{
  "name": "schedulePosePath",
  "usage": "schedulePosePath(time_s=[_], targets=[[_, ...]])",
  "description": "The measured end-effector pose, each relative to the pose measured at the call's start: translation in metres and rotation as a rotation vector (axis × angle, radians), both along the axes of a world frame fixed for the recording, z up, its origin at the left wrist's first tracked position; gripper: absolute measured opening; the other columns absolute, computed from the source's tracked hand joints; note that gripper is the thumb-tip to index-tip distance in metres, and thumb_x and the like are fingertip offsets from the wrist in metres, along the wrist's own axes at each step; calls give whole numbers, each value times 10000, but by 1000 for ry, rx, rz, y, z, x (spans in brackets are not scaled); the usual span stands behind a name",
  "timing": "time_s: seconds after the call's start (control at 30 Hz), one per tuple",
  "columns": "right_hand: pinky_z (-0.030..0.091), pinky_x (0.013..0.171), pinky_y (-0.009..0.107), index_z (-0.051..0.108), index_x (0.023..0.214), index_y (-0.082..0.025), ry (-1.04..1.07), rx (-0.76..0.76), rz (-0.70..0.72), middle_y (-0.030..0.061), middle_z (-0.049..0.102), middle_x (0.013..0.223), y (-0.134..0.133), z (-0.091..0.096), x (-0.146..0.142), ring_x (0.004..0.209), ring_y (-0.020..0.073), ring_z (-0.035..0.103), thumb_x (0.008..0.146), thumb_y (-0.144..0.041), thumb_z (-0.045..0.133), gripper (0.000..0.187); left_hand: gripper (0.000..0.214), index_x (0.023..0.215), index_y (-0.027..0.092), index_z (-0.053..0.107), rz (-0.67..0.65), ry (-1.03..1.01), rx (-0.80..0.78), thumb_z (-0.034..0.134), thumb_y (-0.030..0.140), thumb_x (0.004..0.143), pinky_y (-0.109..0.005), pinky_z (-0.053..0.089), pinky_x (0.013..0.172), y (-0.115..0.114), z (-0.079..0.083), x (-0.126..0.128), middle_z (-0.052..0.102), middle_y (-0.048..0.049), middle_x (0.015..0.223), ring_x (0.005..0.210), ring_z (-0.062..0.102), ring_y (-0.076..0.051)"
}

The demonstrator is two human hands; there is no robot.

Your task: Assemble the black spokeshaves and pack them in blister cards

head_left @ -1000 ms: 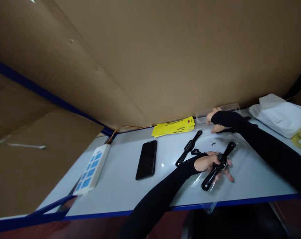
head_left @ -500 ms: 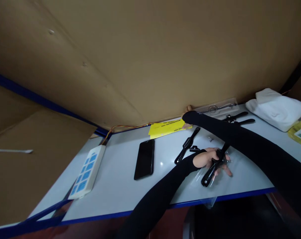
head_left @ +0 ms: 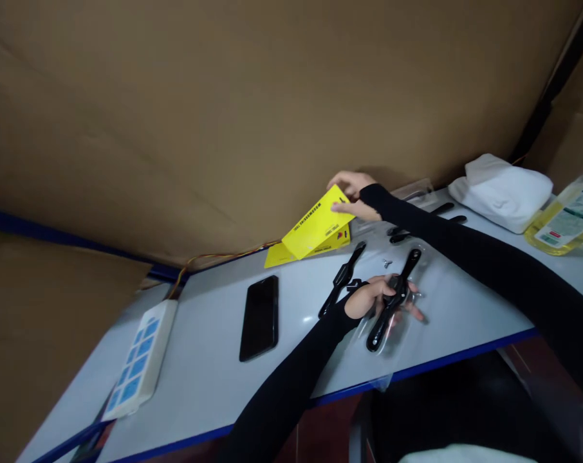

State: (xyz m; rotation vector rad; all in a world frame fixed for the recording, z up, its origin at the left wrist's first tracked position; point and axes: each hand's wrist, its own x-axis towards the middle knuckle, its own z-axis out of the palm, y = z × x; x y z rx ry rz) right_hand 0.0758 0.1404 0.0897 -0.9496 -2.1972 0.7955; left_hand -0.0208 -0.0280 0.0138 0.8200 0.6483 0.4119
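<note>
My left hand (head_left: 372, 297) is closed on a black spokeshave (head_left: 381, 326) lying in a clear plastic blister; the thumb presses on its middle and other fingers show beneath the plastic. Farther back, my right hand (head_left: 354, 196) pinches a yellow printed card (head_left: 315, 224) between thumb and fingers, tilted up off the table. Under it lies another yellow card (head_left: 277, 256), partly covered. A second black spokeshave (head_left: 342, 276) rests on the table left of my left hand. A small metal screw-like part (head_left: 387, 263) lies behind the held spokeshave.
A black phone (head_left: 259, 318) and a white power strip (head_left: 141, 360) lie to the left. More black spokeshaves (head_left: 458, 219) sit partly behind my right sleeve. A white cloth (head_left: 501, 193) and a bottle of yellow liquid (head_left: 566, 215) stand at the right. A cardboard wall (head_left: 224, 128) closes off the back.
My right hand has lifted a yellow card from the others at the back. My left hand still holds the spokeshave and its blister. The view has shifted slightly.
</note>
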Motion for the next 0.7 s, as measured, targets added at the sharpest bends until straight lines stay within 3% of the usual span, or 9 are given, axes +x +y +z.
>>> schedulePosePath(time_s=[0.07,0.17,0.23,0.33,0.43,0.53,0.7], targets=[[593,682,259,507,1337,-216,302,-30,-75,-22,751,960,0,0,40,777,131,692,985,-388,685,431,519,1242,101,615,0,-9,-19,619,321,773,-355,544,506,0,1,-2,781,-199,926,488,584,-188],[477,472,244,541,1179,-246,667,-46,-249,19,754,967,8,-10,104,612,129,627,853,-617,763,542,491,1237,121,652,35,-16,-45,625,326,791,-332,541,492,1,2,-4,778,-170,928,509,587,-180],[371,364,256,527,1099,-266,773,-86,-386,18,752,944,13,-22,140,481,108,529,816,-668,753,542,511,1256,128,671,73,-5,-39,629,312,781,-320,526,467,1,2,-4,776,-158,934,521,591,-184],[309,304,266,540,1004,-272,783,-184,-473,2,745,848,15,-39,177,421,116,489,771,-613,791,483,527,1278,117,673,85,17,-3,640,315,790,-281,471,408,1,1,-3,773,-153,916,493,592,-182],[322,296,262,525,942,-280,754,-265,-546,-5,740,778,8,-43,193,435,146,538,774,-499,815,400,498,1261,113,670,111,27,29,667,347,822,-262,451,382,0,-2,-3,773,-155,901,474,603,-184],[403,324,284,476,957,-272,736,-394,-636,29,759,810,-4,-32,200,467,173,594,777,-311,816,386,464,1217,123,677,252,35,87,694,357,816,-292,489,392,-2,-1,-2,776,-145,905,482,620,-194],[387,301,249,600,1171,-187,655,-523,-536,50,752,783,-35,-5,199,433,154,599,797,-167,725,395,483,1216,120,665,758,78,160,647,375,806,-313,569,508,1,11,-4,771,-111,911,588,685,-212]])
